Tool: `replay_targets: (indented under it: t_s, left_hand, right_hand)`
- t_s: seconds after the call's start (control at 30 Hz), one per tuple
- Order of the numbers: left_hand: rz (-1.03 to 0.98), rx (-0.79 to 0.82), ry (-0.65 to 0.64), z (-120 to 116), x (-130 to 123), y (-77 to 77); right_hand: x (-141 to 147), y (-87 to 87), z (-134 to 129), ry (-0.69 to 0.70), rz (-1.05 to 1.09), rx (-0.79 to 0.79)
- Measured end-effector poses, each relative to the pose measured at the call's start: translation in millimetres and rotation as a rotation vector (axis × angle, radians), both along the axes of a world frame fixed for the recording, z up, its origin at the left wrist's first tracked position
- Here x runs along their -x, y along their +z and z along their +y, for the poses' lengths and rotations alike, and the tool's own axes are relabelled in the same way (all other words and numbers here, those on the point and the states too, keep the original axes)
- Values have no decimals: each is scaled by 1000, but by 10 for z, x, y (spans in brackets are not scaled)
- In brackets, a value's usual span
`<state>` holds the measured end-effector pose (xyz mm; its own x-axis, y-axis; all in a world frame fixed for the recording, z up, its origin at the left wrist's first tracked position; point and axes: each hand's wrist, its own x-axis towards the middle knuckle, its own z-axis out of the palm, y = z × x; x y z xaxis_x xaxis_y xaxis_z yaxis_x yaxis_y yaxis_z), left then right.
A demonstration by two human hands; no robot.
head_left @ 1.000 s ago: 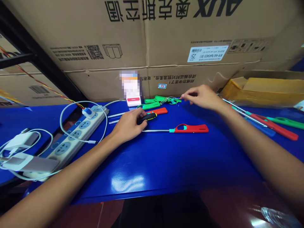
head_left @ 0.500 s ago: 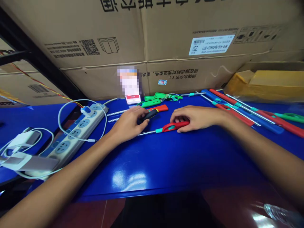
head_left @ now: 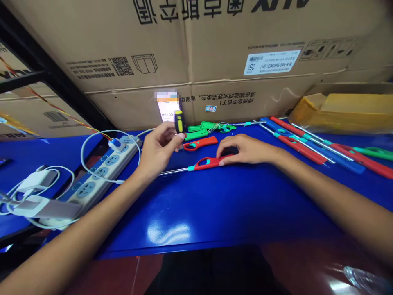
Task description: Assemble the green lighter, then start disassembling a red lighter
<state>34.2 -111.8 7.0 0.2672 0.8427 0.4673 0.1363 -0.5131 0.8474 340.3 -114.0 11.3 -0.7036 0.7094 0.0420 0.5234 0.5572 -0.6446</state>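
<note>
My left hand is closed around a black-and-yellow screwdriver, its handle standing nearly upright above the thumb; the shaft is hidden by the hand. My right hand pinches the rear end of a red long-neck lighter lying on the blue table. The lighter's metal tube points left, passing below my left hand. Just behind it lies an orange-red lighter, partly covered by my left fingers. Green lighter pieces sit farther back.
A lit phone leans on a large carton. To the left are a power strip and white chargers with cables. Several lighters, including a blue one, lie at the right before a yellow-taped box.
My left hand has risen slightly and moved left, turning the screwdriver from nearly level to upright. The red lighter has shifted left, and my right hand now holds it nearer its rear end.
</note>
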Motion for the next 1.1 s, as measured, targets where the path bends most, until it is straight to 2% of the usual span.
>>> replay_targets:
  t_s: [0.07, 0.2, 0.3, 0.47, 0.57, 0.7, 0.87, 1.03, 1.1]
  left_hand:
    - [-113, 20, -15, -12, -22, 16]
    - [-127, 92, -42, -70, -95, -20]
    - [-99, 111, -89, -116, -176, -109]
    - [-132, 50, -133, -188, -294, -189]
    - [-134, 39, -169, -240, -321, -161]
    - [-88, 71, -196, -282, -344, -132]
    - [-36, 112, -214, -267, -433, -42]
    - [188, -37, -201, -190, -523, 124]
    - [207, -48, -232, -164, -539, 155]
  right_hand:
    - [-71, 83, -11, 58, -58, 25]
    - [-206, 160, 9, 14, -134, 85]
    - [-133, 63, 4, 56, -102, 153]
    - [137, -115, -85, 69, 1, -5]
    - [187, -162, -116, 59, 16, -39]
    - [174, -214, -120, 130, 28, -110]
    - [188, -265, -116, 96, 77, -98]
    - [195, -289, -99, 91, 134, -64]
    - [192, -295, -95, 85, 135, -53]
